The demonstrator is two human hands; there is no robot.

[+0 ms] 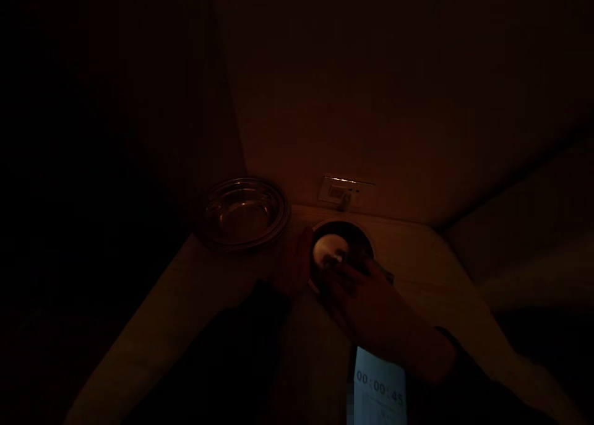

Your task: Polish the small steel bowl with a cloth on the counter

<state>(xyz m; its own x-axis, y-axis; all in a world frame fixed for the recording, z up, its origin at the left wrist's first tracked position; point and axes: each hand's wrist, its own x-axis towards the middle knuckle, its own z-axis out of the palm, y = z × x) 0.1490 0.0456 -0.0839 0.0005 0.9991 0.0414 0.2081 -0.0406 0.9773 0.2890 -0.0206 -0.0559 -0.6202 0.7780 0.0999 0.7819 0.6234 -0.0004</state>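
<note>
The scene is very dark. A dark round bowl [366, 236] with a paler rim stands on the tabletop, holding a white rounded object [327, 249] whose kind I cannot make out. Against the bowl's left side my left hand [297, 265] is cupped, gripping it near the rim. My right hand [366, 295] reaches over the bowl's front edge, its bent fingers on the lower right of the white object. Dark patches show on the object beside those fingertips. Shadow and the right hand hide much of the bowl's front.
Shiny metal dishes [241, 245], apparently nested, stand at the back left of the wooden table [417, 258]. A lit phone [380, 382] showing a timer lies below my right wrist. Behind the bowl, a socket plate [346, 191] with something plugged in sits on the wall.
</note>
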